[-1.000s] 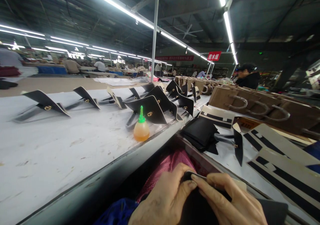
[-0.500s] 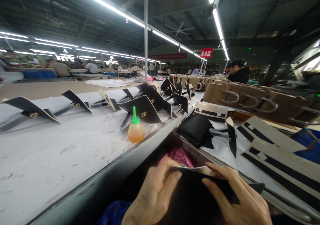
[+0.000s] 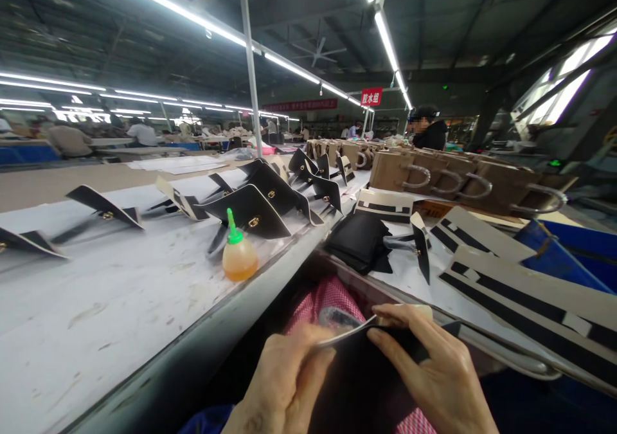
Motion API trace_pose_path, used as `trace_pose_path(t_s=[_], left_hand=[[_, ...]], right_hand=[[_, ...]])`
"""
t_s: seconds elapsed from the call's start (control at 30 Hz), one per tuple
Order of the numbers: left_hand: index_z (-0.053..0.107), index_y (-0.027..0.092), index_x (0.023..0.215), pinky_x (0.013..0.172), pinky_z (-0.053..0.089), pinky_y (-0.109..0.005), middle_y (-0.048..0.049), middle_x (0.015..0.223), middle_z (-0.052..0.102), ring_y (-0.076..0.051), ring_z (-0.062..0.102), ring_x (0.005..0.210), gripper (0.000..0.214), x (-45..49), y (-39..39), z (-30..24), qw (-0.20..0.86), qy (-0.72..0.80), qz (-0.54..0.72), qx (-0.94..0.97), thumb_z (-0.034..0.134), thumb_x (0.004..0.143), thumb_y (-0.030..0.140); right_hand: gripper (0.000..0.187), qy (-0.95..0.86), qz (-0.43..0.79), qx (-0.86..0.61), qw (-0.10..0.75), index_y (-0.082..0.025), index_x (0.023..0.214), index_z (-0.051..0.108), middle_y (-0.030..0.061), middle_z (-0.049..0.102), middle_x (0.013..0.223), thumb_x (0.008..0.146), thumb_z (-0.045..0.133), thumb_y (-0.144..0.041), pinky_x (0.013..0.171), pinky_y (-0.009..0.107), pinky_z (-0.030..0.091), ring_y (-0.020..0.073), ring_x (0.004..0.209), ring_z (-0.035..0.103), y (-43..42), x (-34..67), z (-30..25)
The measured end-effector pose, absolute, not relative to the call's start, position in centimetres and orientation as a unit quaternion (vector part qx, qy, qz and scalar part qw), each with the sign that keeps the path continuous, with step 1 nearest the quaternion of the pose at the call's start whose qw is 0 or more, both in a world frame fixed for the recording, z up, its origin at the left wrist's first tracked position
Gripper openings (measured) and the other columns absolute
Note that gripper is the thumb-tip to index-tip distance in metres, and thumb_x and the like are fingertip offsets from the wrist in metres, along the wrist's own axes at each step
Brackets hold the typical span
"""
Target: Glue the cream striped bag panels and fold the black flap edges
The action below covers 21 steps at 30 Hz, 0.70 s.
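Observation:
Over my lap, both hands grip a black panel (image 3: pixel 359 379) with a pale edge and a cream back side. My left hand (image 3: pixel 284 376) pinches its left upper edge between thumb and fingers. On the right of the same edge, my right hand (image 3: pixel 424 357) has its thumb on the black face and its fingers over the cream side. A clear plastic-wrapped part (image 3: pixel 337 317) shows just behind the panel. Below lies pink checked cloth (image 3: pixel 325 299). The lower part of the panel runs out of view.
A glue bottle (image 3: pixel 240 257) with a green nozzle stands near the white table's (image 3: pixel 144 331) edge. Behind it are several black flaps (image 3: pixel 248 212) with gold clasps. To the right lie black pieces (image 3: pixel 359 241), cream panels with black strips (image 3: pixel 535 299) and brown bags (image 3: pixel 434 173).
My view has turned right, so the table things shift left. My hands have tilted the panel, showing more of its pale edge, and the plastic-wrapped part has come into sight.

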<state>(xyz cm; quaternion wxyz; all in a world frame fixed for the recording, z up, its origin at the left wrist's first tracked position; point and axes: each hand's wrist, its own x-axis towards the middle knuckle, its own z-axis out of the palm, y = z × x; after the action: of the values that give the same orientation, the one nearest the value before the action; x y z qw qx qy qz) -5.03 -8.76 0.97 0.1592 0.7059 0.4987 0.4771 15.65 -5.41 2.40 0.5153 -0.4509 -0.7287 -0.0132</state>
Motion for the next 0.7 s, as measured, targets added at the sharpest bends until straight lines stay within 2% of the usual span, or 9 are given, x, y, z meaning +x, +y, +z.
trace_pose_path(t_s=[0.1, 0.23, 0.43, 0.53, 0.7], left_hand=[[0.067, 0.037, 0.111, 0.072, 0.052, -0.019, 0.0024, 0.083, 0.067, -0.014, 0.068, 0.076, 0.019, -5.1, -8.8, 1.0, 0.152, 0.481, 0.480, 0.718, 0.050, 0.101, 0.036], [0.067, 0.036, 0.115, 0.073, 0.052, -0.018, 0.0035, 0.083, 0.069, -0.012, 0.066, 0.071, 0.020, -5.3, -8.6, 1.0, 0.143, 0.463, 0.489, 0.725, 0.052, 0.101, 0.034], [0.067, 0.028, 0.120, 0.080, 0.053, -0.024, -0.0030, 0.101, 0.080, -0.016, 0.074, 0.082, 0.027, -5.5, -8.1, 0.8, 0.092, 0.399, 0.475, 0.779, 0.045, 0.105, 0.032], [0.066, 0.028, 0.121, 0.083, 0.053, -0.025, -0.0034, 0.104, 0.080, -0.016, 0.075, 0.085, 0.026, -5.3, -8.0, 0.9, 0.087, 0.381, 0.477, 0.787, 0.046, 0.105, 0.030], [0.058, 0.032, 0.132, 0.083, 0.052, -0.022, -0.0003, 0.105, 0.080, -0.013, 0.076, 0.084, 0.030, -5.1, -8.0, 1.0, 0.075, 0.344, 0.490, 0.798, 0.044, 0.106, 0.027]], right_hand=[[0.011, -0.720, 0.008, -0.463, 0.517, -0.030, 0.098, 0.073, -0.0045, 0.075, 0.085, 0.088, 0.071, -0.035, 0.070, 0.020, 0.057, 0.0134, 0.075, 0.072, -5.3, 16.0, 2.1], [0.012, -0.699, 0.055, -0.497, 0.512, -0.030, 0.097, 0.074, -0.0040, 0.076, 0.088, 0.086, 0.072, -0.036, 0.072, 0.022, 0.057, 0.0148, 0.077, 0.073, -5.0, 16.8, 1.4], [0.015, -0.690, 0.116, -0.527, 0.482, -0.030, 0.097, 0.076, -0.0024, 0.076, 0.084, 0.083, 0.072, -0.033, 0.070, 0.026, 0.057, 0.0172, 0.076, 0.072, -5.0, 17.4, 1.6], [0.015, -0.708, 0.115, -0.527, 0.456, -0.029, 0.099, 0.076, -0.0008, 0.075, 0.085, 0.087, 0.068, -0.032, 0.070, 0.027, 0.056, 0.0179, 0.077, 0.072, -4.8, 17.5, 1.9], [0.021, -0.785, 0.087, -0.480, 0.381, -0.031, 0.107, 0.075, -0.0010, 0.070, 0.079, 0.096, 0.056, -0.028, 0.067, 0.025, 0.054, 0.0160, 0.074, 0.068, -4.4, 17.9, 2.5]])
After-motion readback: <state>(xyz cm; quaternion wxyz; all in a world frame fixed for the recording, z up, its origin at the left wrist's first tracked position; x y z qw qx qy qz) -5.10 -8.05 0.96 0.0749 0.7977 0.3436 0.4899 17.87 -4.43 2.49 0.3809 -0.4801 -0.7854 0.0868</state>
